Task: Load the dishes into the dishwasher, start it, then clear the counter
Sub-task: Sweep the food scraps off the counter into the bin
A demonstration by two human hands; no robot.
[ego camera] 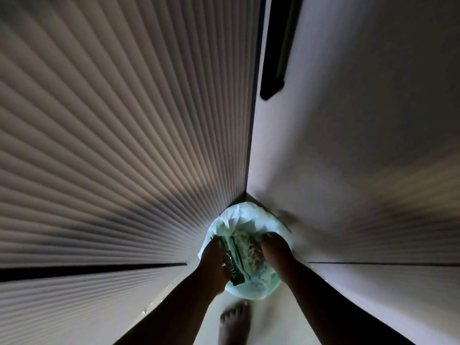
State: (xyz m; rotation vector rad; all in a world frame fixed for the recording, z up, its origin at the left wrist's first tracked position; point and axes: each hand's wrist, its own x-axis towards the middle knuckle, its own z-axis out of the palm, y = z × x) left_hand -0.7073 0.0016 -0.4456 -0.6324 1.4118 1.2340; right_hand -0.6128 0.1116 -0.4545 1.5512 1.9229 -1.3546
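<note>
Looking straight down into a narrow corner between a ribbed, pale grey cabinet front [112, 145] on the left and a smooth pale grey cabinet door [361, 145] on the right, with a long black bar handle [278, 53] near its top edge. In the corner, on the floor, a round bin lined with a thin pale green plastic bag [263, 287], open upward.

Over the mouth of the bin, a clear plastic food packet with a dark green printed strip [240, 255], held between both hands. Long axis of the packet lying roughly along the view from near to far, slightly slanted; green strip along its left side, running from the near edge toward the corner. Inside, some pale crumbly content, blurred, not possible to identify.

Left hand [214, 265] at the left edge of the packet, fingers curled around the green strip and gripping it. Right hand [273, 247] on the far right part of the packet, fingers bent down over it and holding it; fingertips hidden in shadow. Both forearms reaching forward from the bottom of the view.

Below the bin, a bare foot [234, 322] on the light floor [273, 324], toes pointing toward the bin, near but not touching it.
</note>
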